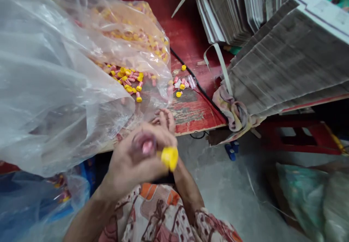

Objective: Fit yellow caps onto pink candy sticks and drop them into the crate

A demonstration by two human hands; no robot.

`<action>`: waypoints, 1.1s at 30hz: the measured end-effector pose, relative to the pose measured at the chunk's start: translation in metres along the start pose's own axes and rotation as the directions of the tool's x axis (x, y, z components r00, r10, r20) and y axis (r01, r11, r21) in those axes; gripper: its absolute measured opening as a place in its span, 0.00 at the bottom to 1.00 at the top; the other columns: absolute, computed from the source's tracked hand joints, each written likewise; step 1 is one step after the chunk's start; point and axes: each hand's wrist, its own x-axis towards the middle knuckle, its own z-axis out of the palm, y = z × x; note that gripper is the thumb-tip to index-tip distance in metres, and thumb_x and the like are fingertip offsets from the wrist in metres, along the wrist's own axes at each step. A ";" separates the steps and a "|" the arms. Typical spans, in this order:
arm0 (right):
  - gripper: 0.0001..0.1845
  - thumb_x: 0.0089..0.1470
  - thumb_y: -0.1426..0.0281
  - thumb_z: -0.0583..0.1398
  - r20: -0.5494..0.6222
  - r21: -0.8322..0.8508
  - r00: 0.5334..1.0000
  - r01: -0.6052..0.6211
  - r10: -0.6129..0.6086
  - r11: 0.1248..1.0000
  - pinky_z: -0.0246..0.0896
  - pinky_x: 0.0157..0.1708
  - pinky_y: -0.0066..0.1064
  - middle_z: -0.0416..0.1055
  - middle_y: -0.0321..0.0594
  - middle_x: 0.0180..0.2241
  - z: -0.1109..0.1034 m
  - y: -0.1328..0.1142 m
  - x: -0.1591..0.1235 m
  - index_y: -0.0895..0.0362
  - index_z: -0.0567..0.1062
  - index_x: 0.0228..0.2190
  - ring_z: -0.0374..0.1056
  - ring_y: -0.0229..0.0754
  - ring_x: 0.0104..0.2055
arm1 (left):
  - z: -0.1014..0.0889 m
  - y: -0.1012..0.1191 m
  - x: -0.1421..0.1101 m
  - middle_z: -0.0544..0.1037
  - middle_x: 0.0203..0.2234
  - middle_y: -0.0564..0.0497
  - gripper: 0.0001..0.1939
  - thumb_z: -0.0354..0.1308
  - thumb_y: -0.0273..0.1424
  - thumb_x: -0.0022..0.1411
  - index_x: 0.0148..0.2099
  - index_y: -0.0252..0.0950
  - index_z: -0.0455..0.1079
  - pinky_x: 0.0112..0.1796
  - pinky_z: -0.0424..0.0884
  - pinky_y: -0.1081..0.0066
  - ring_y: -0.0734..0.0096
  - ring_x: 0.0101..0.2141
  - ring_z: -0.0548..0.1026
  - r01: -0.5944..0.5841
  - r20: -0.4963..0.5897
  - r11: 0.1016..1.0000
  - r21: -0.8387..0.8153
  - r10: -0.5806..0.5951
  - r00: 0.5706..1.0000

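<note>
My left hand (133, 162) is curled close to the camera, its fingers pinched round a small pink piece with a yellow cap (169, 157) at its end. Behind it my right hand (165, 120) shows only its fingertips, bent and pressed against the left hand; what it holds is hidden. Both hands hover over the front edge of the worn red table (196, 111). A heap of the same pink pieces with yellow caps (131, 80) lies on the table just beyond, partly under clear plastic.
A large clear plastic bag (49, 78) covers the table's left half, a second bag (128, 31) holds more pieces. Stacks of flattened cardboard (286, 56) lean at the right. A black cable (199, 85) runs across the table. Red stool (300, 136) and sacks on the floor.
</note>
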 end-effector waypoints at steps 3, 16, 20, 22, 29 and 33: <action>0.20 0.75 0.53 0.54 -0.148 0.086 0.989 0.004 0.009 0.996 0.73 0.38 0.30 0.80 0.41 0.44 -0.019 -0.010 0.010 0.54 0.76 0.52 0.76 0.39 0.39 | 0.002 -0.026 0.059 0.79 0.36 0.51 0.14 0.71 0.43 0.66 0.44 0.40 0.76 0.40 0.78 0.69 0.66 0.38 0.79 0.074 -0.050 0.984 0.161 -0.066 0.997; 0.27 0.74 0.66 0.52 -0.244 -0.484 0.921 0.157 -0.305 0.861 0.74 0.60 0.45 0.69 0.54 0.63 -0.066 0.020 0.069 0.53 0.64 0.70 0.74 0.44 0.53 | 0.036 -0.091 0.216 0.79 0.51 0.41 0.11 0.56 0.30 0.77 0.58 0.35 0.67 0.58 0.68 0.59 0.53 0.55 0.76 -0.261 0.253 0.373 0.890 0.073 0.965; 0.26 0.72 0.68 0.52 -0.238 -0.507 0.925 0.143 -0.297 0.850 0.70 0.67 0.52 0.68 0.55 0.64 -0.063 0.026 0.070 0.54 0.67 0.68 0.71 0.49 0.63 | 0.036 -0.075 0.224 0.78 0.53 0.37 0.10 0.51 0.26 0.77 0.55 0.35 0.71 0.56 0.69 0.55 0.47 0.57 0.75 -0.411 0.410 0.080 0.908 0.021 0.912; 0.26 0.72 0.68 0.52 -0.226 -0.513 0.931 0.138 -0.288 0.848 0.68 0.68 0.53 0.68 0.54 0.65 -0.064 0.027 0.070 0.53 0.68 0.67 0.69 0.50 0.66 | 0.035 -0.070 0.228 0.78 0.53 0.36 0.11 0.50 0.25 0.77 0.54 0.36 0.73 0.56 0.70 0.53 0.44 0.58 0.74 -0.484 0.484 -0.010 0.875 0.020 0.875; 0.25 0.70 0.69 0.53 -0.209 -0.517 0.932 0.152 -0.297 0.842 0.69 0.67 0.50 0.70 0.52 0.62 -0.066 0.028 0.071 0.53 0.70 0.65 0.70 0.49 0.64 | 0.023 -0.066 0.230 0.78 0.53 0.37 0.15 0.47 0.29 0.80 0.58 0.38 0.74 0.60 0.68 0.49 0.45 0.60 0.72 -0.512 0.513 -0.042 0.858 0.073 0.855; 0.22 0.70 0.69 0.53 -0.213 -0.522 0.920 0.178 -0.330 0.834 0.71 0.65 0.52 0.71 0.52 0.60 -0.067 0.028 0.071 0.53 0.71 0.63 0.71 0.50 0.61 | 0.013 -0.066 0.226 0.79 0.55 0.39 0.15 0.52 0.32 0.79 0.61 0.40 0.74 0.60 0.70 0.51 0.46 0.60 0.73 -0.513 0.510 0.047 0.857 0.063 0.858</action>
